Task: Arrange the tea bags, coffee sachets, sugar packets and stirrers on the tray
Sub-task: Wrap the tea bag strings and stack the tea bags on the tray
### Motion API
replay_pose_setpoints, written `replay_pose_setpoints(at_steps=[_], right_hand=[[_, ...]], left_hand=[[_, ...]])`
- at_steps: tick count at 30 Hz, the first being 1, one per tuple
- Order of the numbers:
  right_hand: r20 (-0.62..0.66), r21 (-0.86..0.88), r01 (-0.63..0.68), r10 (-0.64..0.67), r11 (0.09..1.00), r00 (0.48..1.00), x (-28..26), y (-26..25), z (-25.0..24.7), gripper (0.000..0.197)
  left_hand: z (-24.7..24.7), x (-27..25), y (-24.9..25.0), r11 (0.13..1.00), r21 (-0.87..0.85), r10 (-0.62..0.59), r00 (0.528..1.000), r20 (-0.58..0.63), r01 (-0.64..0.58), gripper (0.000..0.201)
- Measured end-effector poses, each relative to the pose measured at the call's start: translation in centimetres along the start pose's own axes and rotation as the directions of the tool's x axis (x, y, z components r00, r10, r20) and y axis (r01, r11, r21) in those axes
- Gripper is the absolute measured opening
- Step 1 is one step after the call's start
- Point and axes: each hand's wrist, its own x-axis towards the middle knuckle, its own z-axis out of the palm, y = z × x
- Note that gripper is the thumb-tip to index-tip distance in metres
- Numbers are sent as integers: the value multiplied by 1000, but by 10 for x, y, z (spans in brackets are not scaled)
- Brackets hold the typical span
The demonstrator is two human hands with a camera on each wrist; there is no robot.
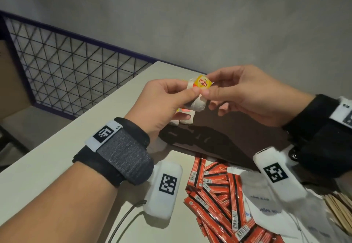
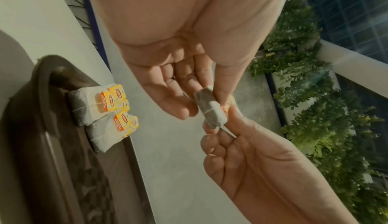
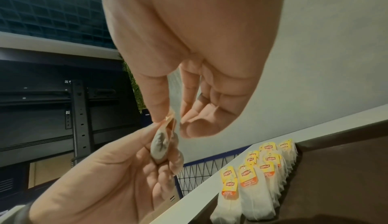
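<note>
Tea bag [image 1: 196, 98] with a yellow Lipton tag is held up above the dark tray [image 1: 224, 139], pinched between both hands: left hand [image 1: 162, 103] thumb and fingers clamp its body, right hand [image 1: 245, 94] fingertips nip the tag end. More tea bags [image 3: 258, 182] lie in a row along the tray's edge. Red coffee sachets [image 1: 215, 191] lie heaped on the table [image 1: 57, 157].
</note>
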Motion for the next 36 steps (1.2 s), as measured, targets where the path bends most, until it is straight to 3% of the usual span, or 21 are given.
replay_pose_setpoints(at_steps=[4,9,16,22,26,30,33,36], right_hand=[[-89,-55,87,-92,995,992,5,3,7,19],[-119,-78,126,-135,989,984,8,5,10,19],[-156,-242,316,-359,917,920,8,3,16,19],[-122,-351,378,-443,856,888,8,-2,19,12],[-80,-368,377,-433,850,898,5,-4,19,15],[-120,-389,322,-395,863,911,8,-1,18,12],[-149,-255,285,-329,924,933,12,1,18,22],[-164,-90,174,-187,981,969,14,1,17,39]], left_hand=[[-2,0,0,1000,27,1,999,32,-2,17],[0,3,0,999,6,-33,999,-23,33,10],[-1,5,5,993,-75,-98,991,-91,91,22],[-3,5,5,990,-93,-117,988,-104,108,26],[-2,6,4,992,-76,-109,985,-135,99,26],[-2,5,6,992,-70,-111,985,-130,102,29],[-3,3,9,995,-58,-92,991,-95,87,35],[-2,2,10,997,-49,-61,994,-86,57,20]])
